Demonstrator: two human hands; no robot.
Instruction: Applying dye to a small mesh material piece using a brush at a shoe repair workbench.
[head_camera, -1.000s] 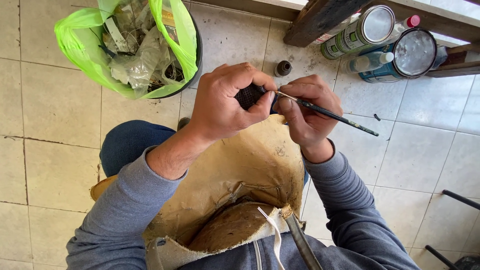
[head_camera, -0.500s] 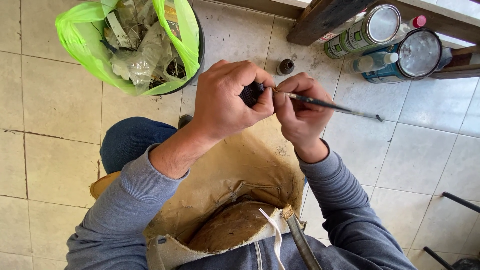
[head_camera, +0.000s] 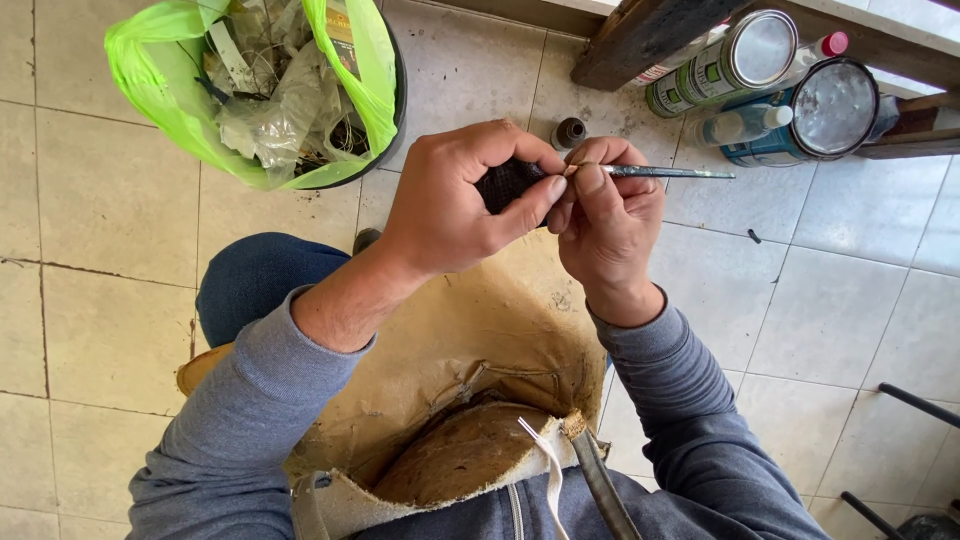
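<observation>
My left hand is closed around a small black textured piece, held up over my lap. My right hand pinches a thin dark-handled brush whose tip meets the black piece between my thumbs; the handle points right. Most of the black piece is hidden by my fingers. Under both hands a stained tan leather apron covers my lap.
A black bin lined with a bright green bag full of scraps stands at the upper left. Two metal cans and a plastic bottle lie by wooden furniture at the upper right. A small dark bottle stands on the tiled floor.
Both hands stay together on the black piece. The brush handle has swung from slanting down to the right to nearly level.
</observation>
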